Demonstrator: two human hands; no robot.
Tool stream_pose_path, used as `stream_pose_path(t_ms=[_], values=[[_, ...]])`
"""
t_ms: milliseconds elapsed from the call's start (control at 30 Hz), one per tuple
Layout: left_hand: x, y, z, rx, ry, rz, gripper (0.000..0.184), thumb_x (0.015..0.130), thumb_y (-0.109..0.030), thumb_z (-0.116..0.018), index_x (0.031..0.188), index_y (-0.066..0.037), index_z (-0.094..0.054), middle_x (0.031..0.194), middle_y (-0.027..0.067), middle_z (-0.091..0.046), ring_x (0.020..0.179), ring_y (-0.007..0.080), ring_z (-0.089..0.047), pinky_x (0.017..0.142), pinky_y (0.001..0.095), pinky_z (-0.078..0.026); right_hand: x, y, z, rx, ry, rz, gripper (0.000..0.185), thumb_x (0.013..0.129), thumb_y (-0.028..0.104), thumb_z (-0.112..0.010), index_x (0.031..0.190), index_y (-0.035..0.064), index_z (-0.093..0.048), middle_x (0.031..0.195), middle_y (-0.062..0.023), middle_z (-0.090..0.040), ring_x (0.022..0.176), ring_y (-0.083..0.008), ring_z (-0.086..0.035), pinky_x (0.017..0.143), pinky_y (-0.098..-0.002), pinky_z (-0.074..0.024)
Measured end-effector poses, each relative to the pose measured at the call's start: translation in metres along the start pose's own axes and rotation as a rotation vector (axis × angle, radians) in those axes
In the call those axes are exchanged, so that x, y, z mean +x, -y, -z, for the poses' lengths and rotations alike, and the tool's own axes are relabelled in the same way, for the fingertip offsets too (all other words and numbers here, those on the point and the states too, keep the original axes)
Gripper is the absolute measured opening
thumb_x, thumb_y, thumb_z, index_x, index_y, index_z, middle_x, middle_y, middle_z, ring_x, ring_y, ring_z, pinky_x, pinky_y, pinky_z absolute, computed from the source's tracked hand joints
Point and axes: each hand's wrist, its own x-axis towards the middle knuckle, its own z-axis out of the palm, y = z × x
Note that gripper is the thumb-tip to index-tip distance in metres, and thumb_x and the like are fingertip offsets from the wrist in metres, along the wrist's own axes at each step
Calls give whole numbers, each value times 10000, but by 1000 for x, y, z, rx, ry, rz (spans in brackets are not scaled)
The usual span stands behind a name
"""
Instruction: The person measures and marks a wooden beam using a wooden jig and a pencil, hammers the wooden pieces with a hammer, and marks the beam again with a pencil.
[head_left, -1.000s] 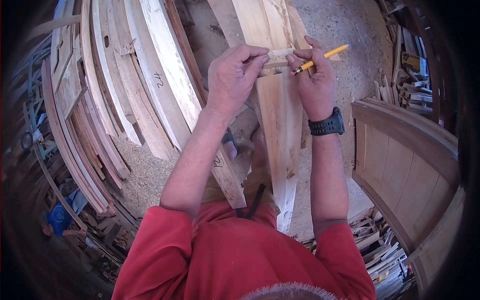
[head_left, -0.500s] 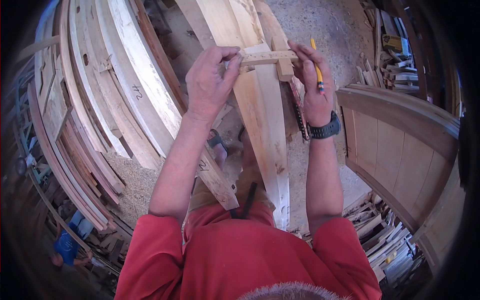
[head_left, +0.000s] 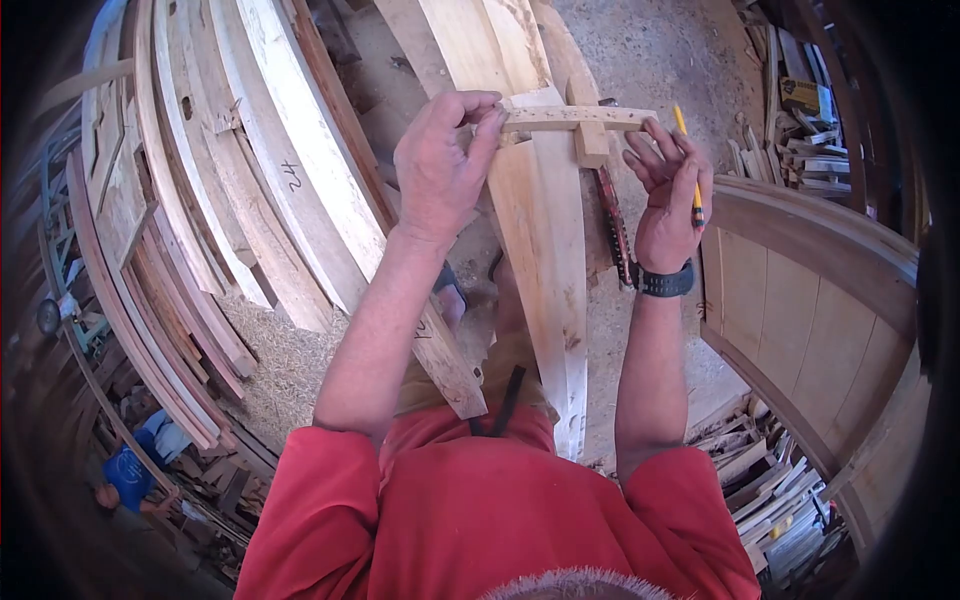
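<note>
While pinching 1 end of slim, pale, hole-dotted wooden strip (head_left: 552,118) in left hand (head_left: 440,170), holding slender yellow pencil (head_left: 697,202) in loosely curled right hand (head_left: 670,208), near strip's other end. Between hands: pale, square-edged wooden block (head_left: 592,148), crosswise to strip.

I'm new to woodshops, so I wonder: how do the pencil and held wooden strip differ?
The pencil is yellow; the wooden strip is pale with dark specks. The pencil points mostly forward; the wooden strip lies crosswise. The pencil looks slimmer than the wooden strip. Both are long and narrow.
</note>
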Motion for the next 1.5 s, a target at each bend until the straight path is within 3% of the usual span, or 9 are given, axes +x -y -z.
stream_pose_path(t_ms=[133, 267, 567, 800, 867, 933, 1000, 1100, 1500], values=[[1, 1, -3, -30, -56, -27, 138, 941, -105, -782, 1052, -78, -704, 917, 83, -761, 847, 261, -748, 756, 358, -587, -11, -19, 22, -4, -231, 108, 350, 1170, 266, -455, 1386, 2, -534, 1353, -259, -689, 1181, -330, -728, 989, -418, -593], [-1, 0, -3, 10, -41, -16, 160, 978, -92, -778, 1104, -3, -733, 989, 111, -793, 929, 160, -753, 875, 300, -586, -37, -69, 52, -1001, -74, -129, 469, 922, 273, -850, 1290, 57, -655, 1266, -208, -730, 1135, -365, -728, 968, -421, -570], [2, 2, 2, -58, 2, -13, 431, 978, -81, -778, 1388, -46, -651, 948, 79, -778, 905, 124, -725, 886, 295, -575, -44, -108, 68, -1358, 150, -122, 412, 933, 183, -766, 1305, 60, -639, 1161, -223, -723, 1076, -434, -693, 889, -517, -563], [4, 6, 7, -58, 55, -3, 515, 981, -113, -775, 1466, -49, -614, 908, 52, -783, 825, 107, -716, 867, 287, -576, -31, -88, 108, -1097, -9, -183, 303, 978, 192, -747, 1236, 58, -662, 962, -214, -732, 866, -382, -725, 767, -459, -562], [5, 6, 9, -52, 58, 5, 529, 980, -121, -775, 1477, -47, -609, 897, 45, -784, 798, 103, -716, 855, 283, -578, -26, -81, 127, -1129, -14, -17, 252, 1029, 227, -724, 1192, 42, -672, 872, -136, -710, 771, -247, -696, 700, -385, -538], [5, 6, 9, -47, 55, -10, 546, 977, -123, -775, 1488, -42, -602, 883, 40, -785, 756, 100, -719, 821, 282, -585, -20, -35, 131, -807, -179, -372, 227, 1083, 258, -670, 1134, 37, -686, 804, -30, -656, 697, -107, -621, 625, -291, -492], [5, 6, 8, -40, 49, -20, 547, 976, -124, -775, 1488, -42, -601, 886, 42, -786, 755, 105, -724, 809, 284, -587, -22, 19, 105, -665, -167, -256, 243, 1119, 274, -618, 1108, 45, -697, 773, 48, -592, 657, -21, -529, 585, -217, -428], [5, 5, 9, -26, 50, -21, 549, 975, -125, -775, 1488, -41, -600, 892, 45, -790, 758, 112, -732, 799, 289, -589, -16, 78, 72, -686, 43, 32, 243, 1115, 274, -623, 1097, 45, -701, 749, 50, -595, 630, -38, -524, 570, -221, -426], [6, 5, 12, 26, 62, -23, 534, 946, -178, -786, 1445, -78, -626, 923, 37, -799, 840, 208, -761, 819, 345, -583, 33, 152, -29, -1045, 608, 90, 376, 1073, 250, -678, 1391, 50, -695, 800, -120, -681, 708, -143, -645, 701, -321, -542]])
